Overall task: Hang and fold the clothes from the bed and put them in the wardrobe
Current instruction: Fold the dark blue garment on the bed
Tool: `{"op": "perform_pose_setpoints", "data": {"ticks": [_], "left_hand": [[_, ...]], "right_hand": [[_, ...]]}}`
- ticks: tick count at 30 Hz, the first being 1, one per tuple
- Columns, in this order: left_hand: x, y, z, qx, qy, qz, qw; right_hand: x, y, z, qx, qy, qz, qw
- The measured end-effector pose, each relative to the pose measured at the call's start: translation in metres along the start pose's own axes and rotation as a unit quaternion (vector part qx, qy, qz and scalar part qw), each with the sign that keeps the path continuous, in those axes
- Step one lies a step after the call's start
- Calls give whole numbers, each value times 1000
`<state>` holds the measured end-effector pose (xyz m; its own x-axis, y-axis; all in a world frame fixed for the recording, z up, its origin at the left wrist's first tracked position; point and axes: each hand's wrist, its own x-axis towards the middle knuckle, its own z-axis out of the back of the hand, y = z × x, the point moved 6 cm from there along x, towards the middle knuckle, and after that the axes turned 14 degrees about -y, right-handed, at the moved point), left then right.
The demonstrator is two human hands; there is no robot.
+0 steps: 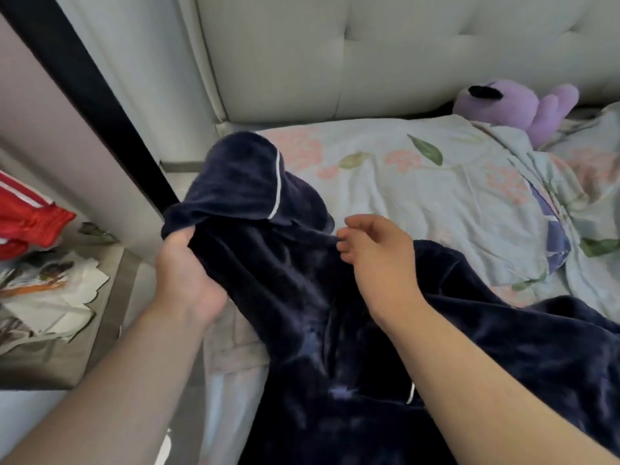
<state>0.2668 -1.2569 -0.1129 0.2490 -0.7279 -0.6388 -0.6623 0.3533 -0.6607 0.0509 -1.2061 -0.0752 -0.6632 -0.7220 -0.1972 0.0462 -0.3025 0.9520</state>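
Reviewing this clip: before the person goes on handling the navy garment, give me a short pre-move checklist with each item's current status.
1. Left hand grips the navy garment near its white-piped edge: ok.
2. Right hand has hold of the fabric: not ok; fingers loosely curled beside it, pinching nothing clearly.
3. Garment spread flat for folding: not ok; bunched and draped over the bed edge.
4. Hanger in view: not ok; none seen.
5. Purple plush toy apart from the garment: ok.
6. Wardrobe access: cannot tell.
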Motion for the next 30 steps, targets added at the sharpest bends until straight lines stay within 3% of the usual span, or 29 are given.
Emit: {"op": "perform_pose_setpoints", "data": {"ticks": [3, 6, 8, 11, 13, 16, 17, 24, 27, 30], "left_hand": [[-3, -11, 20, 2, 7, 36, 999], [-8, -14, 29, 22, 41, 80, 996], [-11, -14, 32, 32, 71, 107, 991], [-15, -14, 41, 75, 88, 99, 988], [-18, -14, 46, 117, 104, 85, 984], [-21, -17, 51, 161, 121, 58, 978], [-22, -18, 52, 168, 124, 53, 976], [-21, -22, 58, 273, 195, -25, 942], [-36, -10, 44, 277, 260, 1, 925], [-49, 9, 26, 339, 244, 30, 908]], "right_hand": [[7, 24, -35, 10, 79, -29, 996], [2, 38, -75, -24, 197, -82, 977], [-3, 38, -95, -85, 229, -74, 967], [-4, 31, -113, -113, 200, -106, 967], [3, 27, -117, -147, 133, -145, 969], [23, 26, -108, -367, 53, -68, 926], [27, 24, -107, -392, 52, -52, 917], [40, 57, -78, -106, 94, -77, 987], [34, 88, -30, 1, 140, -89, 986], [29, 94, 43, 21, 142, -109, 984]]}}
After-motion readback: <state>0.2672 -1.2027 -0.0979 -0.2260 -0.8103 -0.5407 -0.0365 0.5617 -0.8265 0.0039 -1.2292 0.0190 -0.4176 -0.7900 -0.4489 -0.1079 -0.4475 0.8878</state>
